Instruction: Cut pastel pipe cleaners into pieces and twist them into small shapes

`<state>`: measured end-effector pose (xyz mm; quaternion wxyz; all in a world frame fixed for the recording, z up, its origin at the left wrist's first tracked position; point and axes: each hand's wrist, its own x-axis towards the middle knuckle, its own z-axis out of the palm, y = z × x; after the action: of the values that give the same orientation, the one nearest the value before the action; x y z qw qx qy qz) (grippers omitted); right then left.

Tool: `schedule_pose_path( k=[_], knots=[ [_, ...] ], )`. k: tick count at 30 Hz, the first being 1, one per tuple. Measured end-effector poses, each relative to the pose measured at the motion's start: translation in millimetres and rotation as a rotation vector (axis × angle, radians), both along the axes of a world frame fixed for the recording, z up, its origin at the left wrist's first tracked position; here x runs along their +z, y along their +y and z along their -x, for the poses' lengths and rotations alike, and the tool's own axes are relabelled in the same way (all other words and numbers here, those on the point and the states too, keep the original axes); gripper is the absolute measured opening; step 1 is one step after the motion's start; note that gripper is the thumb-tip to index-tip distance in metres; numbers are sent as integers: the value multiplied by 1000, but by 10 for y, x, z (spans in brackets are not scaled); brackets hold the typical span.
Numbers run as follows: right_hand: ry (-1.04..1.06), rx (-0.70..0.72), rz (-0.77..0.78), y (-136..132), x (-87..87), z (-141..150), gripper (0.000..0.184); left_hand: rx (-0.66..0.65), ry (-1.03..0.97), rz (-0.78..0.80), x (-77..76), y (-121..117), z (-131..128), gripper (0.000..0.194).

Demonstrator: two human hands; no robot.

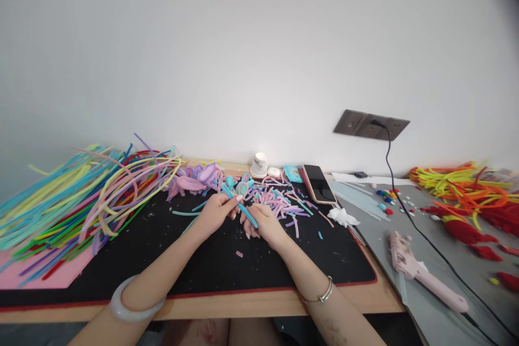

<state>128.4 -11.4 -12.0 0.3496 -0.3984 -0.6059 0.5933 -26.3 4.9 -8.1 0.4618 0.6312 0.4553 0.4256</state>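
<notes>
Both hands meet over the middle of a black mat (162,259). Between them runs a short bundle of blue pipe cleaners (248,216), slanting down to the right. My left hand (221,206) pinches its upper part between thumb and fingers. Around the lower part, the fingers of my right hand (265,224) are closed. Just behind the hands lie cut pieces of pink, purple and blue pipe cleaner (279,203). Looped purple and pink pipe-cleaner shapes (198,178) and a small teal one (244,185) rest beyond my left hand.
Long coloured pipe cleaners (93,189) heap at the left. A paper cup (259,165) and a phone (319,184) stand near the wall. On the right are crumpled tissue (343,216), a pink glue gun (425,275), its black cord (421,230) and red and yellow pipe-cleaner pieces (462,227).
</notes>
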Motion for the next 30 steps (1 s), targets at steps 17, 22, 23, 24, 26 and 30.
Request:
schedule_pose_path(
  k=[17, 22, 23, 24, 26, 30],
  knots=[
    [-222, -73, -452, -44, 167, -133, 11, -155, -29, 225, -43, -11, 19, 37],
    [-101, -57, -323, -67, 179, -107, 11, -308, 115, 186, -4, -83, 13, 30],
    [-63, -57, -305, -71, 190, -102, 11, -329, 118, 187, 7, -100, 13, 29],
    [-27, -60, -290, -73, 200, -99, 11, -348, 119, 188, 18, -115, 12, 28],
    [26, -68, -262, -70, 213, -102, 11, -393, 118, 195, 32, -137, 8, 27],
    [45, -50, -216, -40, 200, -125, 11, -465, 116, 264, 30, -153, -5, 25]
  ],
)
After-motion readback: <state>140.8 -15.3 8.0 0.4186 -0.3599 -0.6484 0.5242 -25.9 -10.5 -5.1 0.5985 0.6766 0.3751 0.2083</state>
